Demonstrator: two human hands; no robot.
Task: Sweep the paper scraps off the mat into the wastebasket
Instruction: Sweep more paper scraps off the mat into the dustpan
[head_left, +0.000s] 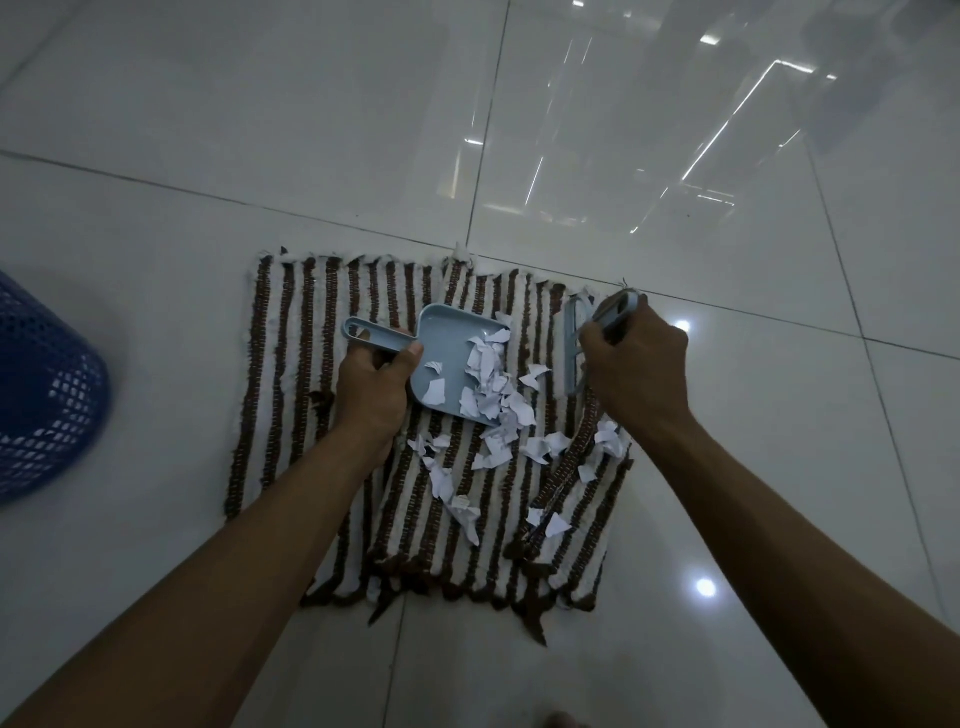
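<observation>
Head view, looking down over both forearms.

Mat (291, 395): brown and white stripes, flat on the floor (311, 130), which is glossy pale tile. Fringe is ragged at the near and far edges. A fold or second layer shows along the right half.

Left hand (371, 387): fingers curled round the dustpan handle, thumb laid on top near where the handle meets the pan. Firm grip.

Dustpan (447, 343): pale blue, resting on the mat near its middle. Handle points left and away, open mouth faces right and towards the person.

Right hand (636, 369): fist wrapped round the brush handle, knuckles up. The handle tip sticks out past the far side of the hand.

Brush (571, 353): pale blue. Its head stands just right of the dustpan mouth, over the right part of the mat. Cannot tell whether the bristles touch the mat.

Scraps (498, 405): white torn paper.
- A few lie inside the dustpan.
- A dense heap sits at the dustpan mouth, partly over its lip.
- Loose pieces are scattered on the mat nearer the person, between the two forearms and towards the right edge.
- All the visible ones are on the mat or in the dustpan.

Wastebasket (41, 395): blue plastic mesh, at the left edge of the picture, on the floor, well apart from the mat. Only part of it shows, and its opening is not visible.
</observation>
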